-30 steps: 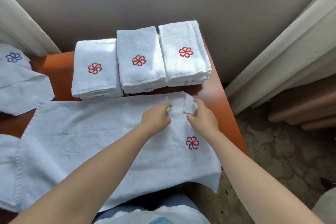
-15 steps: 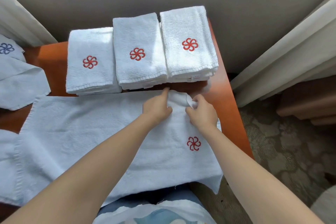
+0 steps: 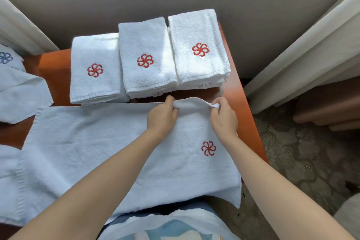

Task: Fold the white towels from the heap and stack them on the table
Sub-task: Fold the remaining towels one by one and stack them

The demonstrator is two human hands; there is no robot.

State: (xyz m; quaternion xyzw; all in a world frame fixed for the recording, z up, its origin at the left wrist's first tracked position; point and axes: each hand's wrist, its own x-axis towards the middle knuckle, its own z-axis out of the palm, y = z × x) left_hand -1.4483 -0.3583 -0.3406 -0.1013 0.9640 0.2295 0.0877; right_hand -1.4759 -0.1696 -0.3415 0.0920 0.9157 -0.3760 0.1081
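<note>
Towel (image 3: 116, 152) edge pinched by left hand (image 3: 161, 116), right hand (image 3: 224, 118) fingers (image 3: 215, 107); three folded stacks (image 3: 145, 60) behind, maybe two loose towels (image 3: 21, 91).

Towels (image 3: 21, 93) at the worktop's (image 3: 54, 76) left edge run off the picture, and the tiny tags (image 3: 207, 84) under the folded stacks (image 3: 145, 56) are unreadable.

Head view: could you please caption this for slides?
Left hand and right hand pinch the far edge of the spread towel near folded stacks.

Left hand (image 3: 162, 117), right hand (image 3: 224, 121): bare, as are both forearms down to bottom edge of view. Blue denim-like garment (image 3: 194, 206) over lap. White fabric with pale blue print (image 3: 171, 228) below; shirt or loose cloth, cannot tell.
</note>
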